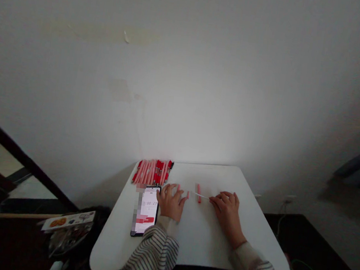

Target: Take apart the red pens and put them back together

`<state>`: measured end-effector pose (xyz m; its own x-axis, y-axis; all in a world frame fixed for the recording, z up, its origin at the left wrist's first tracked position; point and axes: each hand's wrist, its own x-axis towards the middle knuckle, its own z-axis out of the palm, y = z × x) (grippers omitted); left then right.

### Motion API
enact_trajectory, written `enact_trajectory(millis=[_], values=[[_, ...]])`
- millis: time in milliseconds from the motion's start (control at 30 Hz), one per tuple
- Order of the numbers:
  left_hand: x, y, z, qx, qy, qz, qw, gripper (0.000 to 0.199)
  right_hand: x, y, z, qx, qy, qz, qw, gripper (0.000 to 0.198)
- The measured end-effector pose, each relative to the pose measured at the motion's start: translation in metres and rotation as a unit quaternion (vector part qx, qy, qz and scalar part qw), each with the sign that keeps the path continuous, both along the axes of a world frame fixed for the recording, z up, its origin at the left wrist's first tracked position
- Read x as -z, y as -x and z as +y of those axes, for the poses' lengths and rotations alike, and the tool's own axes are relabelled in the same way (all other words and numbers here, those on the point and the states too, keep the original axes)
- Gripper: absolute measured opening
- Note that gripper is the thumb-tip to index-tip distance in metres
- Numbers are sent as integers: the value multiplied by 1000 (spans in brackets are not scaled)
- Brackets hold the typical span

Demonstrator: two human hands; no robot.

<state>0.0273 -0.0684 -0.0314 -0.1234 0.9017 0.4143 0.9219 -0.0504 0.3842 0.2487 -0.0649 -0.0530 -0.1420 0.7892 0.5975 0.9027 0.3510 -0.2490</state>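
Note:
My right hand (227, 212) pinches one end of a thin white stick (203, 196), which points left above the table. The stick crosses over a pink tube (199, 189) lying on the tabletop. My left hand (171, 204) is low over the table with its fingers curved and apart. One short pink piece (178, 187) shows just beyond its fingertips, and a second short pink piece (188, 194) is beside its thumb. These parts are small, so I cannot tell if the left fingers touch them.
A row of pink and red pens (151, 172) lies at the back left of the white table (206, 250). A phone (143, 230) showing a timer lies left of my left hand. A wall (204, 90) stands behind the table. Bags and papers (72, 226) are at lower left.

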Motion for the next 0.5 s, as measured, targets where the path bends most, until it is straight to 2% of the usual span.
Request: enact_trajectory(millis=[167,500], values=[[-3,0,-2,57,-11,-12,998,20,-4,2,-2,-19,0,-13,1000,17],[-3,-2,-3,83,6,2,997,15,-8,4,-5,-32,-3,-17,999,16]])
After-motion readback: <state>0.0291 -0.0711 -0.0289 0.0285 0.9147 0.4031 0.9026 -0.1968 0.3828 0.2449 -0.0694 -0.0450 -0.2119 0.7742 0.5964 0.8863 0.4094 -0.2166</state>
